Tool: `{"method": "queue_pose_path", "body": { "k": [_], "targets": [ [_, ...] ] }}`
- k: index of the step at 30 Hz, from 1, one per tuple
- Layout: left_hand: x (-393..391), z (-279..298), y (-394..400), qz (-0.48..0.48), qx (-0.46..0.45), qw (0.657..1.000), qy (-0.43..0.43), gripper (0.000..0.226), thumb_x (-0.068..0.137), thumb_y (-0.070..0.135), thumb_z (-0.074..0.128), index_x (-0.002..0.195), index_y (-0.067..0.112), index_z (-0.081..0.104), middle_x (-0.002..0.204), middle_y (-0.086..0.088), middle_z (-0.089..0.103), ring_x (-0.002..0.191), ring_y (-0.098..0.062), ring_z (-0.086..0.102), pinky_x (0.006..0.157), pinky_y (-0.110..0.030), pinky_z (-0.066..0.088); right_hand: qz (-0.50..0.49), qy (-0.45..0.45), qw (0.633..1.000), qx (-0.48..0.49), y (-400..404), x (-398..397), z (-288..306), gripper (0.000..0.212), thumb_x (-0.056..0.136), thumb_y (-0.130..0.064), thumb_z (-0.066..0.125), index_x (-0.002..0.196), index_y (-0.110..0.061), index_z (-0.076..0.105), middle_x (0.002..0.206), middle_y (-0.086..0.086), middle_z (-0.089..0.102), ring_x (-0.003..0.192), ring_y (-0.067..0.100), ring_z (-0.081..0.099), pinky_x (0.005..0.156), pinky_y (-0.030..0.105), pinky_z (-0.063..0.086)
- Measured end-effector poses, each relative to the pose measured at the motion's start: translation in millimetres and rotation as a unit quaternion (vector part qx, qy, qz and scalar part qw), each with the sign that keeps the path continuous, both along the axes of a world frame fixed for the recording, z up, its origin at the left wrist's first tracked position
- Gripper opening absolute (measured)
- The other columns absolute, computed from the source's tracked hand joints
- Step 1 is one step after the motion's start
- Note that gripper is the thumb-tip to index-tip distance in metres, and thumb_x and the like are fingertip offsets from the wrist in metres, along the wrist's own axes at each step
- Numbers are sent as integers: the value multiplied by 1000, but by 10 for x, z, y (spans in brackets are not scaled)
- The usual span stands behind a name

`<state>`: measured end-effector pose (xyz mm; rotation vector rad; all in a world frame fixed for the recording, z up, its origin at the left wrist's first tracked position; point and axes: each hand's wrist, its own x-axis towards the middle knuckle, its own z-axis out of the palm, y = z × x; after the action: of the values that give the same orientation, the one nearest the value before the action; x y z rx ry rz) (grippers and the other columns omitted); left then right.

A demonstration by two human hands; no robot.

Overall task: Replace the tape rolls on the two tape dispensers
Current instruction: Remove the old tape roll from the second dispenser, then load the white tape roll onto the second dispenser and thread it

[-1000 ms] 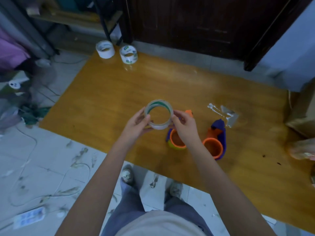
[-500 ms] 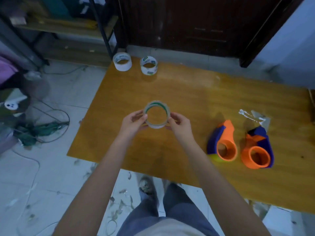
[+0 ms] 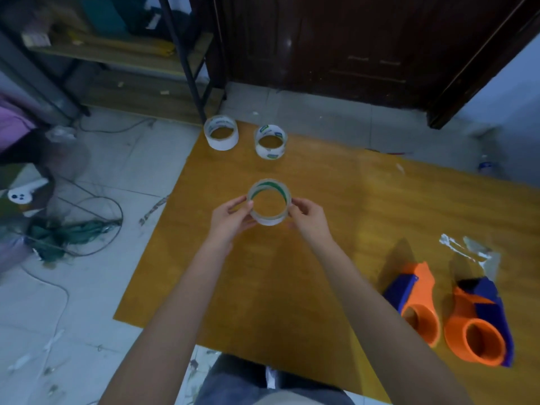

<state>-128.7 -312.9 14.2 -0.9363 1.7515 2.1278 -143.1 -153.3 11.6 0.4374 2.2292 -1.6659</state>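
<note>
A thin clear tape roll (image 3: 269, 220) with a green inner edge is held above the wooden table (image 3: 336, 200), pinched on its left side by my left hand (image 3: 230, 220) and on its right side by my right hand (image 3: 308, 222). Two fuller rolls stand at the table's far left corner: a white tape roll (image 3: 221, 133) and a clear tape roll (image 3: 270, 141). Two orange and blue tape dispensers lie at the right with bare hubs: the nearer-left dispenser (image 3: 416, 299) and the right dispenser (image 3: 479, 323).
A crumpled strip of used tape (image 3: 470, 252) lies just beyond the dispensers. A metal shelf rack (image 3: 181, 54) and a dark wooden door (image 3: 336, 39) stand behind the table. Cables (image 3: 87, 217) and scraps litter the tiled floor on the left.
The view has swung left, so the dispensers now sit far right of my hands. Both hands still hold the thin roll, now closer to the two rolls at the far corner.
</note>
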Motion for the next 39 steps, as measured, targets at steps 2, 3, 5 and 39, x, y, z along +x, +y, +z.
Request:
{"method": "queue_pose_path", "body": {
  "k": [2, 3, 5, 39],
  "targets": [
    [-136, -18, -50, 4, 7, 1000, -2, 44, 85, 13, 66, 126, 4, 54, 104, -19, 67, 95, -30, 68, 83, -38, 58, 0, -19, 1000, 1, -41, -180, 13, 28, 93, -15, 49, 116, -3, 59, 110, 14, 67, 100, 28, 65, 87, 47, 56],
    [-207, -35, -81, 6, 11, 1000, -1, 44, 85, 14, 66, 126, 5, 54, 103, -17, 68, 95, -29, 68, 81, -37, 59, -1, -26, 1000, 5, -63, -270, 7, 26, 93, -14, 48, 113, -4, 61, 106, 12, 67, 101, 29, 65, 87, 48, 55],
    [-363, -90, -157, 2, 15, 1000, 3, 43, 84, 14, 67, 125, 5, 55, 104, -16, 68, 93, -26, 69, 79, -35, 60, 12, -20, 999, 40, -106, -455, -23, 25, 92, -13, 45, 110, -6, 63, 105, 11, 67, 104, 28, 64, 91, 46, 53],
    [-1270, -302, -545, -62, -8, 998, -29, 30, 89, 15, 60, 118, 10, 56, 102, -8, 64, 97, -21, 63, 84, -31, 55, 115, 191, 852, 473, -416, -1933, 869, 23, 87, -25, 54, 69, -11, 52, 59, 3, 52, 72, 31, 52, 64, 33, 36]
  ]
}}
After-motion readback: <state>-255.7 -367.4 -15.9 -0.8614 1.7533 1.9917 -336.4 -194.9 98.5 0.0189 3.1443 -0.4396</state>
